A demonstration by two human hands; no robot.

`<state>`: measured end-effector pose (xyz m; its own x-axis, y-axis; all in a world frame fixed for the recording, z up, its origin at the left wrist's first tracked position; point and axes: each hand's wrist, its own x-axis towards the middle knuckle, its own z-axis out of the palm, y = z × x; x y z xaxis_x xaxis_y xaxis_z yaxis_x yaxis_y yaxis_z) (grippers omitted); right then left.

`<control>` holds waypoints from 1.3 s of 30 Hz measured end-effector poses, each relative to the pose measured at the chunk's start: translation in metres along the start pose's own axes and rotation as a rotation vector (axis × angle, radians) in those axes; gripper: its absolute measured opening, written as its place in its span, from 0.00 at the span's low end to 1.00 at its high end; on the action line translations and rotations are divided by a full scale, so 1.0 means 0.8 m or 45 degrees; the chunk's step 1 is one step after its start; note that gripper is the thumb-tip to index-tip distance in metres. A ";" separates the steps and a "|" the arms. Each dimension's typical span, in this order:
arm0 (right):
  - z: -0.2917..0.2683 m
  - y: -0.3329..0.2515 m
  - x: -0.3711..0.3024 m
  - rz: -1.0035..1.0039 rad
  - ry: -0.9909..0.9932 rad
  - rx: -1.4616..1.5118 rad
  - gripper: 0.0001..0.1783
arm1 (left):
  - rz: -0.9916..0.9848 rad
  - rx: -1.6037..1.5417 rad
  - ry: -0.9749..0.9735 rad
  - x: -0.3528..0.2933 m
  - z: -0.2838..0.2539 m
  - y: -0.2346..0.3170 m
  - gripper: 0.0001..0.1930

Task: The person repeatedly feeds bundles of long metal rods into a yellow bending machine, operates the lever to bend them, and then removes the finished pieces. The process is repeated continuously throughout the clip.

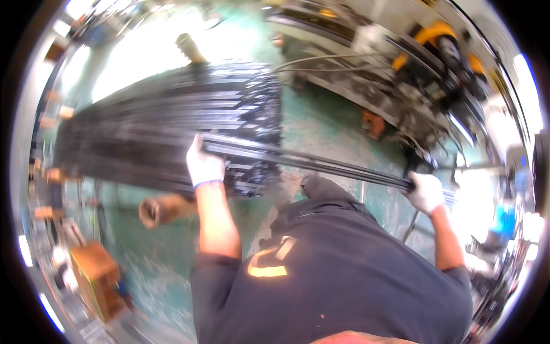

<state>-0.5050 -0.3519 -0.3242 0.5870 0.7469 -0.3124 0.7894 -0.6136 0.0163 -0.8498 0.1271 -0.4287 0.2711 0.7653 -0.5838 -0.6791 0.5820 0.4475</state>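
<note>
L hand [206, 166], R hand [425, 193] w/ bars [344, 169], blk stack [154, 123] nr, brn tube [169, 210]

The held bars [321, 167] run from the left hand [206, 163], over the right part of the pile of bars [160, 120], to the right hand [427, 193], while a tube [166, 210] sticks out at the pile's near side, a box [94, 275] stands at near left, and what seems, through the blur, a machine bench [338, 92] lies at far right.

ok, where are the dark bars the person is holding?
Head view, centre to right: the held bars span from the left hand, over the right end of the bar stack, to the right hand.
</note>
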 end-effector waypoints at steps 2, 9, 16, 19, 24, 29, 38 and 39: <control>0.019 -0.031 0.010 -0.127 0.477 0.056 0.11 | -0.065 0.100 -0.042 -0.011 0.014 -0.018 0.12; 0.066 0.135 0.054 0.008 0.861 0.055 0.08 | -0.020 0.168 -0.261 -0.077 0.126 -0.107 0.10; 0.116 0.434 0.049 0.851 0.928 0.052 0.13 | 0.578 0.267 -0.542 -0.089 0.305 -0.107 0.09; 0.175 0.483 0.105 1.284 1.619 1.062 0.26 | 0.080 0.152 -1.084 -0.078 0.360 -0.171 0.07; 0.036 0.336 0.205 0.254 1.231 3.780 0.16 | -0.053 0.408 -0.976 -0.077 0.447 -0.344 0.10; 0.015 0.394 0.253 0.489 1.488 3.718 0.10 | -0.256 0.364 -1.206 -0.021 0.514 -0.343 0.14; -0.011 0.449 0.325 0.897 1.875 3.178 0.13 | -0.091 0.534 -1.253 0.157 0.566 -0.316 0.16; -0.023 0.446 0.339 0.912 1.898 3.151 0.14 | -0.048 0.613 -1.153 0.177 0.571 -0.321 0.14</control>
<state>-0.0610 -0.3632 -0.3858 0.8547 -0.3239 -0.4057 0.0097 0.7913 -0.6113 -0.3250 0.2118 -0.3172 0.8353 0.5485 0.0380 -0.3676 0.5058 0.7804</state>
